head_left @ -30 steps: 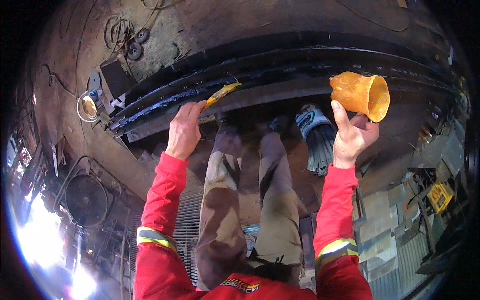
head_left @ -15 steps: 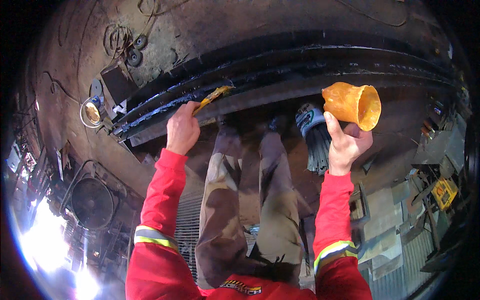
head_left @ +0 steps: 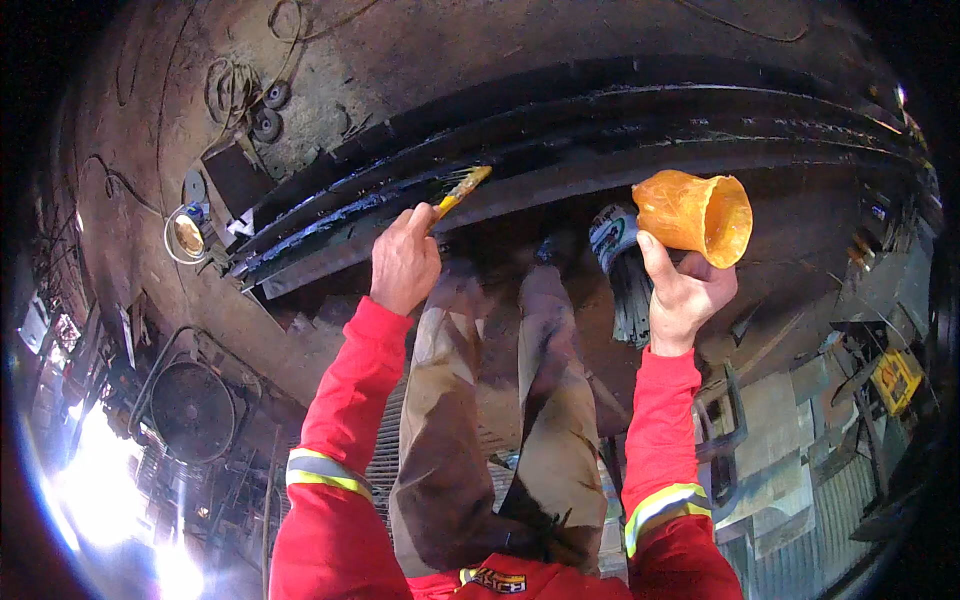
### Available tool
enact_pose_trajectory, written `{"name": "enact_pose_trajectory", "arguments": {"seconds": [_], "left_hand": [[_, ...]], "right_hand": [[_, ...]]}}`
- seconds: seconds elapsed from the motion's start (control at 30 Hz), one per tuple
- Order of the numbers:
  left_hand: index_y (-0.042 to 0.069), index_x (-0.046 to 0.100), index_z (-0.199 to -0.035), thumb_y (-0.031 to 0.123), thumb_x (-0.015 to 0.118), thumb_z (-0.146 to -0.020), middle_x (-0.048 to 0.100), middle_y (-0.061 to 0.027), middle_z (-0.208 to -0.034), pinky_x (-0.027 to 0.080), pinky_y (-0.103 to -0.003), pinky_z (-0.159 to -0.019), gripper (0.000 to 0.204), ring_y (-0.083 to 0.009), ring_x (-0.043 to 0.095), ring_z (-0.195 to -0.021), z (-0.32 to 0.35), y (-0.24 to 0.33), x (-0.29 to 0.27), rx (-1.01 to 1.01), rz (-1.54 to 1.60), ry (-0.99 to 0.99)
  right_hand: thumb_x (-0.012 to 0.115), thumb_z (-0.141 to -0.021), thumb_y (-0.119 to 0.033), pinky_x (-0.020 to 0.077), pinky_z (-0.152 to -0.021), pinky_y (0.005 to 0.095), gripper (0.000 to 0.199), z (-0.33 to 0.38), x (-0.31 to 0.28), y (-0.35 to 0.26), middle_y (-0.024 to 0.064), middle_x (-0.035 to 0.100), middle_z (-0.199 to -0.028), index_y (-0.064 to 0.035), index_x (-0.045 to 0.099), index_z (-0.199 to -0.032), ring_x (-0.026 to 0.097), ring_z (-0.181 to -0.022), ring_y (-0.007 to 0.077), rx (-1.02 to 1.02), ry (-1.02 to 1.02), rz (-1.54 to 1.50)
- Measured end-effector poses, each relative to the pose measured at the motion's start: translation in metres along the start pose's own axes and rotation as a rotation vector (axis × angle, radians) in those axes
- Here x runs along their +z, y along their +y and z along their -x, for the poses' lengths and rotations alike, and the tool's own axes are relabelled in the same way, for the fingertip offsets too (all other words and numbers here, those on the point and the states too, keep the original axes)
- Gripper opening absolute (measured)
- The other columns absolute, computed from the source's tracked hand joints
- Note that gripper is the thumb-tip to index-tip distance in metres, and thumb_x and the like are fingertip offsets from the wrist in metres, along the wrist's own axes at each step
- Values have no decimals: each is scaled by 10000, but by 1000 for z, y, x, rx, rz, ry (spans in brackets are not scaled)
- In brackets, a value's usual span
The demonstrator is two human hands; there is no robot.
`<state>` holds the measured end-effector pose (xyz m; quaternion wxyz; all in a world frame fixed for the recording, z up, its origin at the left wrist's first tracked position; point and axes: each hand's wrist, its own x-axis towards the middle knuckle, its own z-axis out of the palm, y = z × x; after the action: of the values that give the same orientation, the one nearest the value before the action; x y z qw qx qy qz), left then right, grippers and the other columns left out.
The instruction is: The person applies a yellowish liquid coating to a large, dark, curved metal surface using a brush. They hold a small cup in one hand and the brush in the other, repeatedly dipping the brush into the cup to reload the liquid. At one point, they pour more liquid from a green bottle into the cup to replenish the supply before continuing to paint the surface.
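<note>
My left hand (head_left: 406,262) is closed round the handle of a yellow paintbrush (head_left: 464,188), its bristles pointing up and to the right. Beyond the brush lie long dark metal beams (head_left: 560,125) with wet-looking, shiny streaks toward their left ends. On the right, my right hand (head_left: 688,290) grips an orange, translucent-looking cup (head_left: 690,212). The cup is tilted, its wide mouth facing right. I cannot see what is inside it. Just left of this hand, a printed can (head_left: 612,232) stands on the floor with a bundle of thin grey rods (head_left: 630,300) beside it.
At the left are an open paint can (head_left: 187,235), a dark box (head_left: 237,176) and coiled cable (head_left: 230,90). A round fan-like thing (head_left: 193,410) stands lower left. Metal sheets (head_left: 765,430) and a yellow case (head_left: 895,381) lie at the right.
My left hand has moved right and a little down, carrying the paintbrush with it. My right hand and the orange cup have shifted slightly left.
</note>
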<state>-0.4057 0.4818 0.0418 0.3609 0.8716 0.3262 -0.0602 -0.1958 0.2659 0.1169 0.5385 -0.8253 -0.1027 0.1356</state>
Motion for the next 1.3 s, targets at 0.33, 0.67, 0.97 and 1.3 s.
{"name": "enact_pose_trajectory", "arguments": {"seconds": [0.33, 0.67, 0.97, 1.3], "left_hand": [[68, 576, -975, -35, 534, -756, 590, -167, -805, 492, -496, -659, 246, -393, 616, -771, 8, 23, 1, -63, -216, 44], [58, 622, -968, 7, 558, -730, 671, -201, -896, 507, -482, -717, 252, -395, 651, -829, -23, 35, -21, -164, -315, -23], [55, 588, -936, 33, 546, -743, 659, -233, -849, 504, -509, -691, 199, -428, 641, -782, -30, 47, 17, -133, -249, -32], [38, 579, -968, -14, 549, -731, 658, -243, -849, 502, -501, -713, 245, -424, 644, -814, -34, 91, 47, -196, -197, 24]], "right_hand": [[822, -731, -10, 476, -722, 237, 479, -2, -24, 5, 76, 699, -1035, 23, 611, -1160, 664, -844, 116, 17, -40, -34], [804, -736, 23, 515, -818, 298, 501, -6, -45, 19, 107, 666, -1100, 35, 574, -1180, 670, -941, 183, -31, -32, -47], [804, -730, 36, 516, -823, 310, 487, -8, -72, 31, 104, 663, -1097, 35, 582, -1163, 667, -951, 185, 29, -61, 20], [857, -688, -28, 520, -846, 318, 397, -9, -76, 29, 84, 713, -1009, 31, 672, -1034, 684, -908, 161, 62, 46, -93]]}}
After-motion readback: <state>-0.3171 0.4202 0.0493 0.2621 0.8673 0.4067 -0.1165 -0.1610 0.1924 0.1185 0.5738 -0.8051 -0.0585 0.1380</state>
